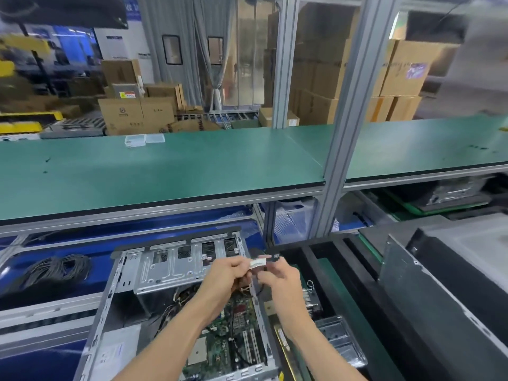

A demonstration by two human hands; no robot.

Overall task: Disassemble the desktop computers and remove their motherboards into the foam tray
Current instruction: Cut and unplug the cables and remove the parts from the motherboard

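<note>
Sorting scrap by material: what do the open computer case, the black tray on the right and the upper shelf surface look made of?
Computer case: bare sheet metal, probably steel; dull silver-grey with stamped slots and folded edges. Black tray: apparently foam; matte, thick soft-looking walls. Shelf surface: a green mat, likely rubber or vinyl; slight sheen, dark edge, on a light metal frame.

Open grey desktop case (176, 287) lies on its side, side panel off, drive cage at far end. Green motherboard (228, 345) still seated inside, flat, wires trailing. Black foam tray (343, 259) just right, holding another green board (308, 295).
</note>
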